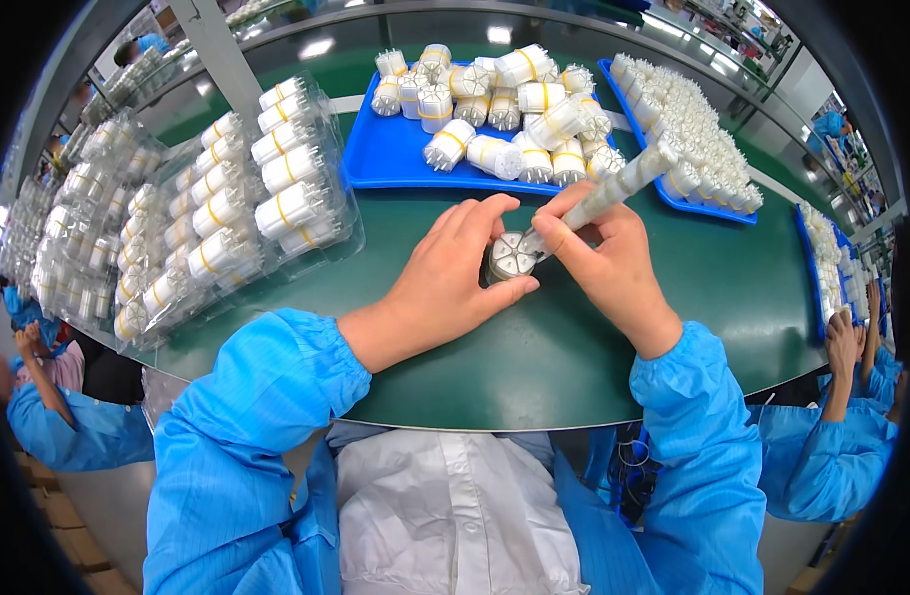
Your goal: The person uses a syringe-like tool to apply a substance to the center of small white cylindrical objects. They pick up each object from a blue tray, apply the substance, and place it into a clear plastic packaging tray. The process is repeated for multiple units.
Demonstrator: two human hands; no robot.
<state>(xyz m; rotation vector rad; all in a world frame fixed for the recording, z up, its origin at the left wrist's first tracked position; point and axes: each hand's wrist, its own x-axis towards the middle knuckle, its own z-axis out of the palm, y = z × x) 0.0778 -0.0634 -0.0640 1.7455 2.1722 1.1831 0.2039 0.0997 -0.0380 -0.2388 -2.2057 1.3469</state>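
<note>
My left hand (453, 270) curls around a small round metal holder (510, 256) with several wedge-shaped slots, standing on the green table (574, 347). My right hand (606, 260) grips a long white plastic stick (624, 180) tilted up to the right, its lower tip at the holder's top. Both sleeves are blue.
A blue tray (396, 159) behind my hands holds several white bundles tied with yellow bands. A second blue tray (693, 129) at the right is packed with white parts. Clear plastic trays of banded bundles (227, 198) are stacked at the left. Other people in blue sit at both sides.
</note>
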